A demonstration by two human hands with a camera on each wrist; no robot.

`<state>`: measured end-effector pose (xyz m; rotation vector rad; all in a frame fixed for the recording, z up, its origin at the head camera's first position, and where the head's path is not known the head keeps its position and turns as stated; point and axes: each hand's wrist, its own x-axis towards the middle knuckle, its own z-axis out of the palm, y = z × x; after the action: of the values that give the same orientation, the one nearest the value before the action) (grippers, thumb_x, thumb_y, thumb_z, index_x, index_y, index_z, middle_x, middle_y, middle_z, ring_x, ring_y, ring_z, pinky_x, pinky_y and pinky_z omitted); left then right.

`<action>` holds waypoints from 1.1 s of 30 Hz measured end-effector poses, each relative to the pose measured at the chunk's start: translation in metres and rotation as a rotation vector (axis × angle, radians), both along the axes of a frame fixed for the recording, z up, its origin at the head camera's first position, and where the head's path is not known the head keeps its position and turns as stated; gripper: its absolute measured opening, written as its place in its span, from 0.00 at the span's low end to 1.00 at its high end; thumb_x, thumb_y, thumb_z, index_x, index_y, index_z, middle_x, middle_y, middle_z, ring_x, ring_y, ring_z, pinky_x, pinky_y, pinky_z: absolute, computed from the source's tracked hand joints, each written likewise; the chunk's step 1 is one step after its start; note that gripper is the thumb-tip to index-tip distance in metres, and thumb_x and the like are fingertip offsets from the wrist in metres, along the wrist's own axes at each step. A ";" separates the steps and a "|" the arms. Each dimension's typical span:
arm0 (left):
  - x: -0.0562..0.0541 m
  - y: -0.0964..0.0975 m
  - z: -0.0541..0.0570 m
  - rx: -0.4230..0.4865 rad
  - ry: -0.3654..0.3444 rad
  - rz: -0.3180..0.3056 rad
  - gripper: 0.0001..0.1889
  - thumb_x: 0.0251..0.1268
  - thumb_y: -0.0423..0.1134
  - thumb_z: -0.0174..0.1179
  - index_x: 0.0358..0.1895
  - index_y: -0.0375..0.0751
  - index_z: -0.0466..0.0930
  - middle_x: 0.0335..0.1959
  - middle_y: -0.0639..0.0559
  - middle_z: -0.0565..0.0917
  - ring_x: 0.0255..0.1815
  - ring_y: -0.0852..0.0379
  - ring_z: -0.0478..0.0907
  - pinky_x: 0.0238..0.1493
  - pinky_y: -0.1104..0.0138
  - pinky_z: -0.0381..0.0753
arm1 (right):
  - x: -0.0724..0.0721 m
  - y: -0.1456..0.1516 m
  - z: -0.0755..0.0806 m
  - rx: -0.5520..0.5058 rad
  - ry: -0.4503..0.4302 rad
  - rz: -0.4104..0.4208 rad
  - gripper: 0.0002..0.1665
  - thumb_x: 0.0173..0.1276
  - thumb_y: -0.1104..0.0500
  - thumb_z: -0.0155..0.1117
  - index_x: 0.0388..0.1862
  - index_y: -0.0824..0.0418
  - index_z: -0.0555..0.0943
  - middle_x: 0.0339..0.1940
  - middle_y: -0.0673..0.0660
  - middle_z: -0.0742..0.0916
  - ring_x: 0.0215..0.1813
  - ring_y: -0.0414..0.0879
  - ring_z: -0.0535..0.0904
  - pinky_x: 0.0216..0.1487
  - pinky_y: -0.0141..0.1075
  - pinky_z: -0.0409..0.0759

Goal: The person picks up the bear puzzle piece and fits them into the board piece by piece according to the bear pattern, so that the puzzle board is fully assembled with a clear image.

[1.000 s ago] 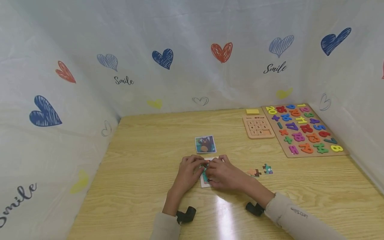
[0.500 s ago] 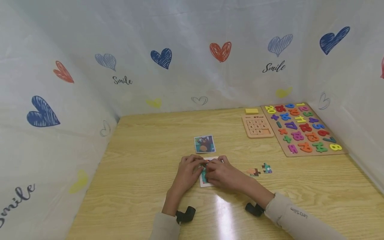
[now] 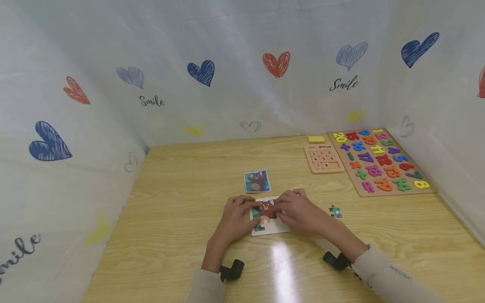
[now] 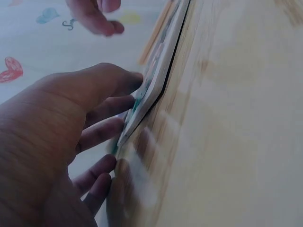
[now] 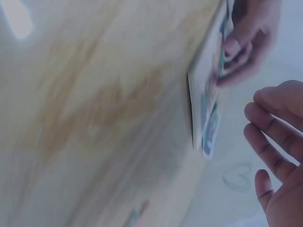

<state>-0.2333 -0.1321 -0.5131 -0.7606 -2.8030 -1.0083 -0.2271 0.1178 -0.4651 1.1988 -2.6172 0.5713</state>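
Note:
In the head view a white puzzle board (image 3: 275, 229) with a bear's face and upper body laid in it sits between my hands. My left hand (image 3: 232, 218) rests at its left side, thumb and index fingertips over the pieces. In the left wrist view the left fingers (image 4: 102, 137) are spread along the board's edge. My right hand (image 3: 303, 211) is over the board's right side, fingertips near the bear's picture. The right wrist view shows the right fingers (image 5: 274, 127) loosely bent, nothing visible in them. A teal puzzle piece (image 3: 335, 211) lies to the right of that hand.
A bear picture card (image 3: 257, 181) lies just behind the board. Farther back right are a wooden sliding number puzzle (image 3: 324, 159), a yellow block (image 3: 316, 139) and a board of colourful numbers (image 3: 382, 162). A heart-printed curtain (image 3: 227, 105) encloses the table's back and sides.
My right hand has moved rightward and slightly away, uncovering the bear in the board. The orange-brown piece seen earlier beside the teal one is no longer in sight. My left hand stays nearly still.

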 end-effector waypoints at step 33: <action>0.003 0.001 0.003 0.014 -0.022 -0.017 0.22 0.62 0.49 0.69 0.58 0.48 0.84 0.60 0.50 0.77 0.63 0.42 0.65 0.63 0.43 0.63 | 0.014 0.106 -0.014 0.055 -0.062 -0.210 0.11 0.59 0.57 0.77 0.41 0.54 0.87 0.43 0.49 0.87 0.48 0.49 0.80 0.49 0.53 0.63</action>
<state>-0.2308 -0.1310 -0.5097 -0.7774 -2.8093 -1.0438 -0.2131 0.2241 -0.4792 0.9171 -2.7824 0.5064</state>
